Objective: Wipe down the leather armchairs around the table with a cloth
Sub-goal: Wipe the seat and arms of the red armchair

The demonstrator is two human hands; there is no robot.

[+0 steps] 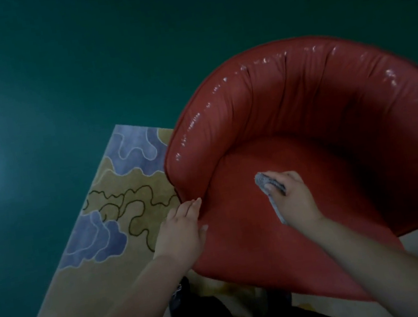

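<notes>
Head view: we record one red leather armchair (306,127), filling the frame from about 1 to 5 o'clock. Its curved back arcs across the top of the chair and its open front faces toward 7 o'clock, toward us; the seat's long axis runs roughly from 11 to 5 o'clock. The leather is glossy on the padded rim, with small bright highlights and gathered vertical creases along the back; the seat cushion looks smoother and matte. We count one cloth (270,185), grey with a knitted or terry-like texture, bunched at its upper end and trailing in a narrow strip toward 5 o'clock. It lies on the seat cushion, near frame centre and slightly toward 4 o'clock. The right hand (294,200) grips it, fingers curled over the bunched part and pressing it onto the leather. The left hand (182,224) lies at about 7 o'clock from centre, fingers straight and held together, resting flat against the front end of the chair's left armrest; it grasps nothing. Two bare forearms enter from the lower edge. Under the chair we note one rug (105,201), cream and tan with blue-violet cloud shapes outlined in white and dark wavy lines, extending toward 8 o'clock. Around it lies a dark teal floor (78,55), smooth, with one pale glare at 9 o'clock.
</notes>
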